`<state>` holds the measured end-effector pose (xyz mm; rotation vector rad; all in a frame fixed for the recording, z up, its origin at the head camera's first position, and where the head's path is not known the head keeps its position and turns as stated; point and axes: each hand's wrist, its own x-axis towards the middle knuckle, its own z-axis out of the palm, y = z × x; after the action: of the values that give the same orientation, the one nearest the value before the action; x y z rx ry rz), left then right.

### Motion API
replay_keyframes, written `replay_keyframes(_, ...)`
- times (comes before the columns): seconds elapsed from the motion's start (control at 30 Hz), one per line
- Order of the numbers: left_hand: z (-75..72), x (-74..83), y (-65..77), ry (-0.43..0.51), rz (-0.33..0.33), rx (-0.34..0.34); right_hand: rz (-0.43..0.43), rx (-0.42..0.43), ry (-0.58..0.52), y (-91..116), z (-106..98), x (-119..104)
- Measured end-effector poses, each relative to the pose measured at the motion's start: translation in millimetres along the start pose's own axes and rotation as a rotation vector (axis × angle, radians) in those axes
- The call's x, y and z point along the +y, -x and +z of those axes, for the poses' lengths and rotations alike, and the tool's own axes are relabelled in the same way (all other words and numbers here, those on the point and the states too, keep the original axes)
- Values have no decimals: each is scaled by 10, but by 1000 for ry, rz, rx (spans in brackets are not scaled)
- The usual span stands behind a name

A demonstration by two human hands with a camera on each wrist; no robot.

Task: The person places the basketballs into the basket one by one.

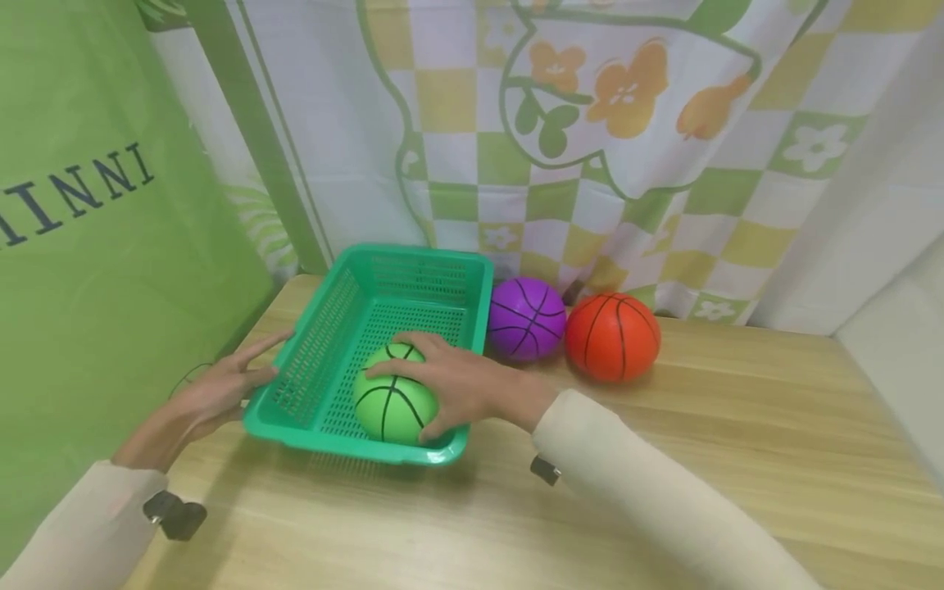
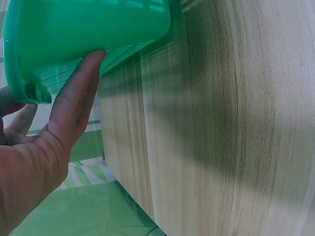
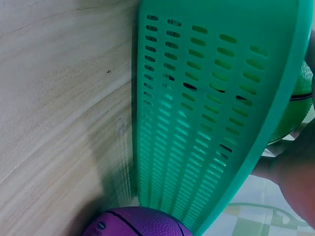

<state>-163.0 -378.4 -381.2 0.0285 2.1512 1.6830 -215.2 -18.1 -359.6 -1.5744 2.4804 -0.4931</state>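
A green plastic basket [image 1: 361, 447] with slotted walls stands on the table, and a light green ball with black basketball lines [image 1: 394, 401] is inside at its front right. My right hand [image 1: 465, 381] reaches over the basket's right rim and grips this ball, fingers spread over its top and thumb low on the near side. In the right wrist view, the basket wall hides most of the ball [image 3: 295, 105]. At the left side, my left hand [image 1: 214, 393] holds the basket rim, thumb at the edge and fingers [image 2: 78, 96] extended along the outer wall.
A purple ball [image 1: 527, 319] stands close to the basket's right side, with a red ball [image 1: 612, 338] just right of it. Behind the wooden table [image 1: 737, 426] hangs a checked, flowered curtain [image 1: 501, 164]. Green fabric [image 1: 103, 287] borders the left side.
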Motion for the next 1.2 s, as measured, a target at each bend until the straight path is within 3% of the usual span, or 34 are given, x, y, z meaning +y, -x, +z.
replay_keyframes(0.23, 11, 10, 6, 2, 5, 10, 31, -53, 5, -66, 74, 15)
replay_keyframes(0.83, 53, 23, 10, -1, 16, 23, 26, -41, -10, 42, 49, 41)
replay_keyframes(1.2, 30, 13, 11, -14, 11, 16, 64, 53, -11, 244, -121, 114)
